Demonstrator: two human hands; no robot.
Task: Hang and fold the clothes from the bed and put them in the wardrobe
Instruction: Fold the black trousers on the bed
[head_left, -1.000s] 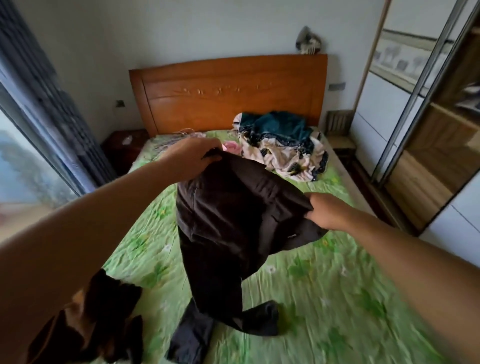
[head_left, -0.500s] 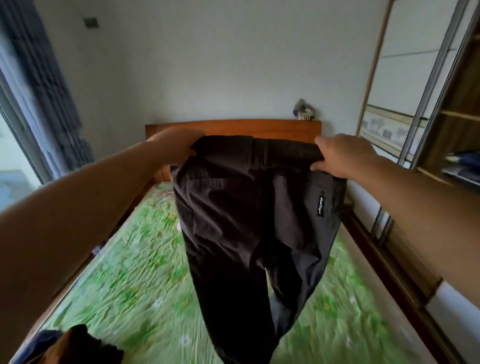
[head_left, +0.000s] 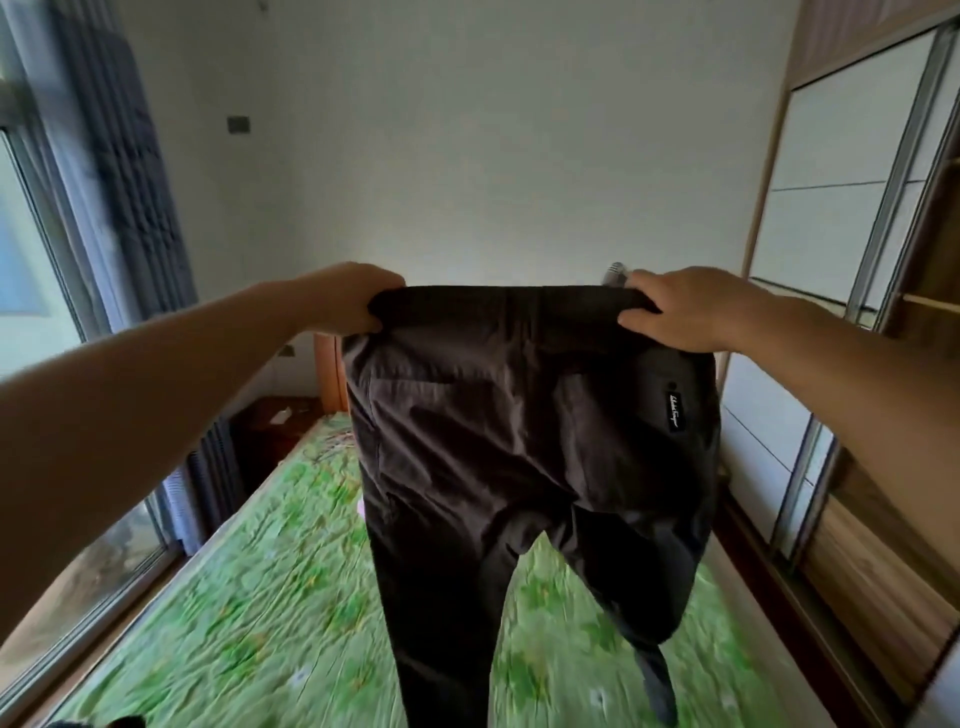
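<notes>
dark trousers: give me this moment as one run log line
left hand: grips waistband end | right hand: grips other end | dark trousers: held up spread, legs hanging over green bedspread

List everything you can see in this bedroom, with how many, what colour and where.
trousers: one pair, dark brown, held up, centre of view
label: one, black with white writing, on the trousers
bed cover: one, green flowered, below the trousers
headboard: one, orange-brown wood, mostly hidden behind the trousers
bedside table: one, dark red-brown, left of the headboard
curtain: one, blue-grey, beside the window on the left
wardrobe: one, white panels and wooden shelves, on the right
wall plate: one, grey, high on the back wall
left hand: one, grips the waistband's left end
right hand: one, grips the waistband's right end
</notes>
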